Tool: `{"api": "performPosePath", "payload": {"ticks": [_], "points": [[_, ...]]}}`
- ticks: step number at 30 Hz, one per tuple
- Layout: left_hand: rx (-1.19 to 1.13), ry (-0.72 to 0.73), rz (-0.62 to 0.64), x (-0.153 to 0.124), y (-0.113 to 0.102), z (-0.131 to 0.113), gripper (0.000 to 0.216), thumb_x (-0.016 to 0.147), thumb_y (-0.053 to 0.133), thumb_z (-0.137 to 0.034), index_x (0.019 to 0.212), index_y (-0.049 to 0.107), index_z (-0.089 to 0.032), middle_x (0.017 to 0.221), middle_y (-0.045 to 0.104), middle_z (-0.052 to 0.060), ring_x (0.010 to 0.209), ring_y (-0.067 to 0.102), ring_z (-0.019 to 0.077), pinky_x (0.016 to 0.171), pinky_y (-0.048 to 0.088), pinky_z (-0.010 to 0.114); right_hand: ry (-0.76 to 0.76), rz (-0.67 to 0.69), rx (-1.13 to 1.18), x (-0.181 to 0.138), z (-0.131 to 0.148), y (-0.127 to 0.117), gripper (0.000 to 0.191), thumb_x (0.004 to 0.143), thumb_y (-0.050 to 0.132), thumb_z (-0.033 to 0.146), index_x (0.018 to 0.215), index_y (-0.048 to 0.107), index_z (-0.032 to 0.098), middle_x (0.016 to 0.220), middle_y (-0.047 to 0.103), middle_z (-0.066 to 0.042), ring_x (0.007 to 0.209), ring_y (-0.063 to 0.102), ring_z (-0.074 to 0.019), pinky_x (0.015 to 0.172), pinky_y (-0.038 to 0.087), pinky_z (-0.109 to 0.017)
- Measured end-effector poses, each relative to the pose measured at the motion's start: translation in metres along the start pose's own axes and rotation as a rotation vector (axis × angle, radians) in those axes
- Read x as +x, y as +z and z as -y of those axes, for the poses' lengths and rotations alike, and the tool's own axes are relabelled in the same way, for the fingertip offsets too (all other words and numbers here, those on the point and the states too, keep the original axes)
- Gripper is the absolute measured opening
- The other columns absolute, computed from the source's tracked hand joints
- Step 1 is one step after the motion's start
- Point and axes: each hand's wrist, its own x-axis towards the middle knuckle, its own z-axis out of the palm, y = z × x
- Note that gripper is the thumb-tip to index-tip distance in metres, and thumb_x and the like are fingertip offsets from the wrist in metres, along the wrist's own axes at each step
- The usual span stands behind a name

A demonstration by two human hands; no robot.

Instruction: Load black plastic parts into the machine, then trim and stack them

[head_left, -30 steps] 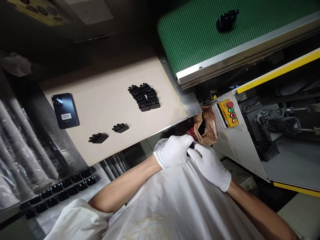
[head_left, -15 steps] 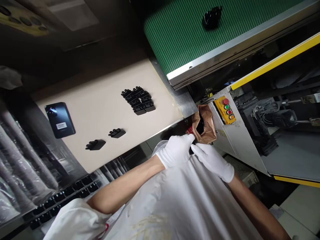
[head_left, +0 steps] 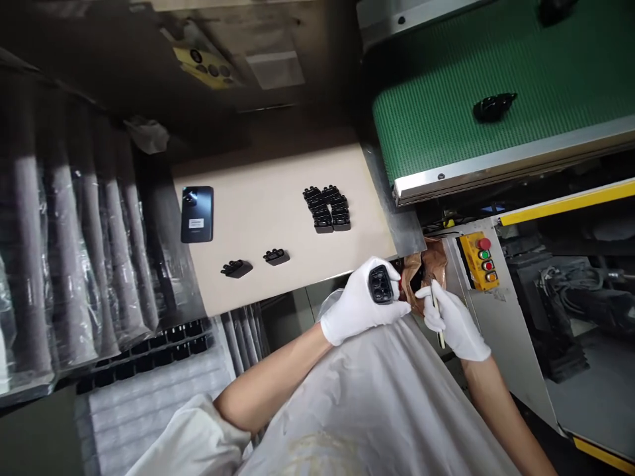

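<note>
From my head view, my left hand [head_left: 354, 307] is curled around a black part [head_left: 381, 285], just off the counter's near edge [head_left: 292, 282], with the hollow side showing. My right hand [head_left: 456, 324], to the right of the counter, pinches a slim tool [head_left: 441, 338] in front of an open paper bag [head_left: 439, 256] beside the counter's near right corner. On the counter, two black pieces [head_left: 240, 269] lie near its front, a tight cluster [head_left: 322, 221] toward its right end, a phone [head_left: 197, 211] at its left end.
</note>
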Motion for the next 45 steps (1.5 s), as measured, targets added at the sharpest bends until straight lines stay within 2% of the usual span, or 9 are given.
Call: {"api": "performPosePath", "payload": {"ticks": [8, 12, 20, 25, 29, 35, 39, 41, 45], "points": [[-0.061, 0.000, 0.030, -0.014, -0.018, 0.002, 0.052, 0.059, 0.093, -0.021, 0.093, 0.053, -0.020, 0.073, 0.062, -0.005, 0.064, 0.054, 0.0111, 0.062, 0.047, 0.027, -0.243, -0.132, -0.764, 0.049, 0.020, 0.021, 0.046, 0.098, 0.049, 0.059, 0.095, 0.067, 0.017, 0.060, 0.052, 0.002, 0.054, 0.045, -0.0132, 0.053, 0.036, -0.026], [-0.051, 0.012, 0.029, -0.020, -0.027, 0.006, 0.054, 0.058, 0.094, -0.023, 0.095, 0.055, -0.020, 0.079, 0.063, -0.003, 0.066, 0.055, 0.0114, 0.063, 0.047, 0.027, -0.350, -0.308, -1.342, 0.112, 0.043, 0.036, 0.033, 0.098, 0.043, 0.025, 0.120, 0.065, 0.014, 0.106, 0.071, -0.014, 0.094, 0.060, -0.0229, 0.085, 0.044, -0.033], [0.115, -0.096, -0.137, -0.023, -0.038, 0.014, 0.045, 0.062, 0.085, -0.024, 0.099, 0.061, -0.020, 0.085, 0.062, -0.001, 0.072, 0.054, 0.0127, 0.067, 0.046, 0.028, -0.404, -0.309, -1.540, 0.168, 0.038, 0.074, 0.059, 0.095, 0.046, 0.016, 0.153, 0.042, 0.004, 0.141, 0.054, -0.027, 0.119, 0.051, -0.0327, 0.098, 0.039, -0.045], [-0.441, -0.695, 0.151, 0.018, -0.057, 0.061, 0.028, 0.065, 0.072, -0.034, 0.085, 0.062, -0.016, 0.061, 0.042, -0.006, 0.047, 0.026, 0.0054, 0.043, 0.018, 0.018, -0.503, -0.301, -1.453, 0.122, 0.026, 0.042, 0.050, 0.098, 0.039, 0.017, 0.144, 0.055, 0.007, 0.144, 0.057, -0.020, 0.131, 0.052, -0.0283, 0.112, 0.039, -0.041], [-0.378, -1.155, 0.281, 0.050, -0.054, 0.108, 0.027, 0.064, 0.071, -0.037, 0.067, 0.055, -0.015, 0.053, 0.036, -0.006, 0.043, 0.019, 0.0024, 0.040, 0.010, 0.014, -0.565, -0.198, -1.200, 0.064, 0.000, -0.002, 0.042, 0.096, 0.042, 0.020, 0.127, 0.070, 0.013, 0.129, 0.070, -0.015, 0.121, 0.063, -0.0246, 0.112, 0.046, -0.041], [-0.046, -0.953, 0.550, 0.046, 0.009, 0.099, 0.022, 0.066, 0.075, -0.033, 0.066, 0.059, -0.017, 0.050, 0.044, -0.004, 0.039, 0.026, 0.0053, 0.036, 0.012, 0.018, -0.481, 0.075, -0.861, -0.012, -0.034, -0.020, 0.054, 0.086, 0.065, 0.021, 0.140, 0.064, 0.022, 0.125, 0.071, -0.009, 0.097, 0.070, -0.0189, 0.094, 0.056, -0.035], [0.151, -0.779, 0.727, 0.041, 0.069, 0.075, 0.020, 0.072, 0.072, -0.030, 0.066, 0.057, -0.018, 0.050, 0.044, -0.005, 0.041, 0.031, 0.0067, 0.038, 0.017, 0.020, -0.591, -0.007, -0.787, -0.034, -0.035, -0.047, 0.030, 0.089, 0.071, 0.027, 0.118, 0.075, 0.021, 0.107, 0.074, -0.008, 0.097, 0.070, -0.0205, 0.090, 0.056, -0.033], [0.249, -0.704, 0.678, 0.041, 0.104, 0.074, 0.026, 0.077, 0.074, -0.039, 0.074, 0.060, -0.018, 0.054, 0.049, -0.004, 0.042, 0.035, 0.0073, 0.040, 0.022, 0.021, -0.614, -0.043, -0.687, -0.037, -0.035, -0.079, 0.027, 0.085, 0.073, 0.025, 0.112, 0.076, 0.021, 0.105, 0.076, -0.007, 0.097, 0.070, -0.0201, 0.091, 0.056, -0.033], [0.346, -0.308, 0.309, 0.048, 0.194, 0.090, 0.045, 0.076, 0.082, -0.051, 0.102, 0.069, -0.016, 0.088, 0.071, 0.005, 0.070, 0.062, 0.0148, 0.061, 0.049, 0.025, -0.610, -0.135, -0.248, -0.039, -0.032, -0.152, 0.036, 0.080, 0.079, 0.034, 0.113, 0.072, 0.019, 0.113, 0.077, -0.008, 0.102, 0.072, -0.0221, 0.096, 0.057, -0.036]]}}
